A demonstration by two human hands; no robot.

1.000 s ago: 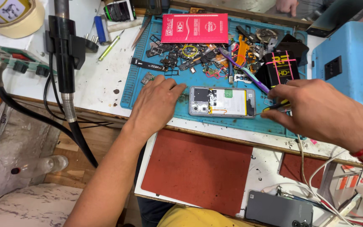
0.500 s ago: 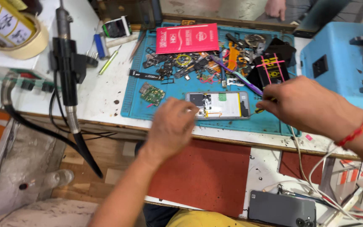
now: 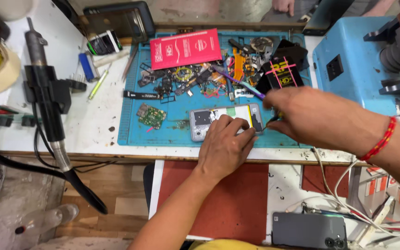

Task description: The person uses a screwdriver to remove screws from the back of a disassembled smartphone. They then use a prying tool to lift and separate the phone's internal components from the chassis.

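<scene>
An opened smartphone (image 3: pixel 209 119) with its back removed lies flat on the blue work mat (image 3: pixel 130 120). My left hand (image 3: pixel 225 146) rests on the phone's lower right part, fingers pressing it down. My right hand (image 3: pixel 313 115) hovers at the phone's right end and pinches a thin dark tool (image 3: pixel 269 120) whose tip points at the phone's edge. A red thread band circles my right wrist. A small green circuit board (image 3: pixel 151 115) lies on the mat left of the phone.
Loose phone parts, a purple tool (image 3: pixel 237 82) and a red flat packet (image 3: pixel 185 47) crowd the mat's far side. A black hot-air handle (image 3: pixel 47 106) with hose stands left. A blue machine (image 3: pixel 357 65) sits right. A red pad (image 3: pixel 237 203) and a dark phone (image 3: pixel 309 230) lie nearer.
My left hand has moved from left of the phone, through the air, to rest on the phone's right part. My right hand stays at the phone's right end with its tool.
</scene>
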